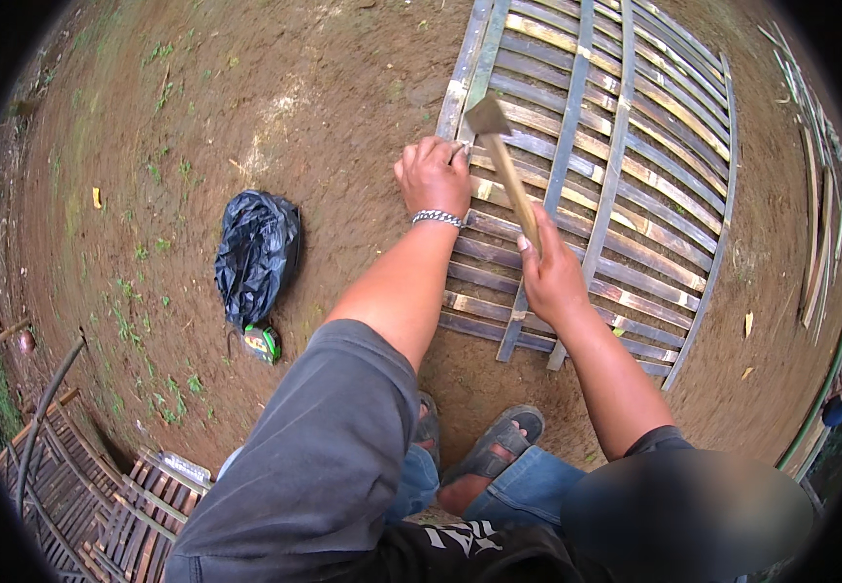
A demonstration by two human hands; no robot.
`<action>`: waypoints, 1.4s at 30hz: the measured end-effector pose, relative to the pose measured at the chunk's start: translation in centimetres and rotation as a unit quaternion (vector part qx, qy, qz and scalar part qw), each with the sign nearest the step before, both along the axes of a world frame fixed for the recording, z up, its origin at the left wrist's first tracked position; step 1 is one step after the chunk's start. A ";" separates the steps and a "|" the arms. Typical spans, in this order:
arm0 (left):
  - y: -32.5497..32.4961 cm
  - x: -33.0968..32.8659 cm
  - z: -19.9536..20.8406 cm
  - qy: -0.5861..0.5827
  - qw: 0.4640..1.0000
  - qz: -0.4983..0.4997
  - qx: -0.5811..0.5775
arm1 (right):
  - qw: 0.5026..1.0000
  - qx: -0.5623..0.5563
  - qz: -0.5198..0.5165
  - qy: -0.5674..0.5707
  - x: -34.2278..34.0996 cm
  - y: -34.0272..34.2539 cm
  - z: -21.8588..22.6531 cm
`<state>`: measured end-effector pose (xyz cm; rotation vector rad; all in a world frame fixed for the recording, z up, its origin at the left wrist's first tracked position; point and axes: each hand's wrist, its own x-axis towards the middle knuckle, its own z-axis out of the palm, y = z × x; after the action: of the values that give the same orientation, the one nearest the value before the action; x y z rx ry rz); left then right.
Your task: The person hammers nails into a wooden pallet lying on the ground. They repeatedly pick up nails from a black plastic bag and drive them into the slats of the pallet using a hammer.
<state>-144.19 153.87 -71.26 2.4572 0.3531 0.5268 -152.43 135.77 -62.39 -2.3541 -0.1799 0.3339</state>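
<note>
Bare brown earth (343,97) all round, thinly weeded to the left. Laid flat on it, ahead and to the right: a slatted panel (619,146), many split cross-slats with long strips running over them, near end just beyond the person's feet. Lower left, other slatted bamboo work (144,515); far right, loose bamboo strips (817,223) on the ground. Black plastic bag (256,253) lies crumpled, well apart from the panel.

Hammer-like tool (510,175) next: pale wooden handle, wedge-shaped dark head, hanging over the panel near its left rail (457,87). Right hand (552,277) grasps the handle toward its lower end, head uppermost. Left hand (437,183) is at the rail's near end, fingers curled, thumb near the forefinger; whether it pinches a nail or just steadies the wood, cannot tell.

Smaller: green-and-black tape measure (261,343) beside the bag; chain bracelet (437,217) on the left wrist.

Step in hand, as I judge it: fastening at the rail, one hand steadying, one ready to strike. Such a blow calls for a still left hand, fingertips clear of the striking line, and a short, square swing.
</note>
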 end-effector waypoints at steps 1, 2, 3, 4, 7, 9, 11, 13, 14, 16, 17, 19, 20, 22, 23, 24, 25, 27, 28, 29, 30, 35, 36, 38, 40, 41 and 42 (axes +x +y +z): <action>0.0 0.0 0.1 0.005 1.000 -0.003 -0.003 | 1.000 0.013 0.000 -0.023 0.1 0.1 0.0; 0.0 0.3 0.3 0.006 1.000 -0.006 -0.016 | 0.998 0.026 -0.002 -0.049 0.4 0.2 0.1; 0.0 0.2 0.3 0.010 1.000 -0.006 -0.014 | 1.000 -0.006 0.008 -0.013 0.8 0.1 -0.1; -0.1 0.1 0.3 0.014 1.000 -0.006 -0.011 | 0.999 -0.038 0.019 0.023 1.1 -0.2 -0.5; -0.1 0.3 0.1 0.008 1.000 -0.008 -0.018 | 0.999 -0.052 0.006 0.006 1.8 -0.6 -0.2; 0.1 0.0 0.4 0.011 1.000 -0.011 -0.021 | 0.999 -0.017 0.003 -0.046 1.7 -0.3 0.4; 0.2 0.0 0.3 0.015 1.000 -0.010 -0.024 | 0.994 0.027 0.013 -0.108 1.9 0.1 1.2; 0.2 0.2 0.4 0.017 0.999 -0.012 -0.026 | 0.998 -0.002 0.027 -0.051 1.7 -0.1 1.1; 0.1 0.0 0.4 0.019 0.999 -0.013 -0.026 | 0.998 -0.027 0.043 -0.033 1.5 -0.4 0.4; -0.1 0.1 0.3 0.022 0.999 -0.015 -0.027 | 0.995 -0.078 0.063 0.016 1.6 -1.0 -0.3; 0.0 0.1 0.3 0.024 0.999 -0.014 -0.026 | 0.997 -0.060 0.054 -0.011 1.5 -0.8 -0.3; 0.1 0.2 0.3 0.020 0.999 -0.012 -0.025 | 0.997 -0.023 0.037 -0.066 1.0 -0.3 0.1; 0.2 0.3 0.3 0.014 0.999 -0.013 -0.026 | 0.996 -0.009 0.034 -0.076 1.0 -0.1 0.3; 0.2 -0.1 0.2 0.020 0.999 -0.012 -0.027 | 0.995 0.018 0.028 -0.095 0.8 0.3 0.7; 0.1 -0.1 0.3 0.027 0.999 -0.012 -0.028 | 0.998 -0.007 0.032 -0.061 0.9 0.1 0.5; 0.0 0.0 0.5 0.035 0.999 -0.012 -0.029 | 0.998 -0.033 0.036 -0.027 1.0 -0.3 -0.1; -0.1 0.2 0.6 0.031 0.999 -0.011 -0.036 | 0.998 -0.058 0.039 0.007 1.1 -0.6 -0.3; 0.0 0.0 0.6 0.030 0.998 -0.005 -0.048 | 0.998 -0.028 0.032 -0.052 1.3 -0.1 0.0; 0.1 0.2 0.6 0.025 0.999 -0.007 -0.046 | 0.997 -0.006 0.029 -0.074 1.5 0.1 0.5; 0.2 0.3 0.7 0.020 0.999 -0.010 -0.045 | 0.995 0.015 0.026 -0.095 1.4 0.2 0.9; 0.2 0.3 0.6 0.016 0.999 -0.012 -0.045 | 0.995 0.017 0.020 -0.098 1.2 0.2 0.6; 0.0 -0.2 0.6 0.043 0.998 -0.016 -0.041 | 0.998 -0.058 0.023 -0.004 1.1 -0.5 0.2; 0.0 -0.3 0.5 0.042 0.998 -0.018 -0.048 | 0.998 -0.051 0.018 -0.031 1.0 -0.5 0.2; 0.2 0.2 0.5 0.032 0.998 -0.016 -0.048 | 0.996 0.002 0.014 -0.088 1.5 -0.2 0.6; 0.2 0.0 0.4 0.033 0.998 -0.016 -0.051 | 0.997 0.032 -0.006 -0.074 1.0 0.0 0.8; 0.1 0.1 0.3 0.025 0.999 -0.014 -0.042 | 1.000 0.001 0.004 -0.028 1.2 -0.2 0.7; 0.1 0.1 0.2 0.016 0.999 -0.012 -0.032 | 0.999 -0.030 0.014 0.019 1.5 -0.5 0.5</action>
<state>-144.10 153.92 -71.06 2.4072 0.3488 0.4601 -150.96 135.27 -61.85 -2.4055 -0.1865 0.4018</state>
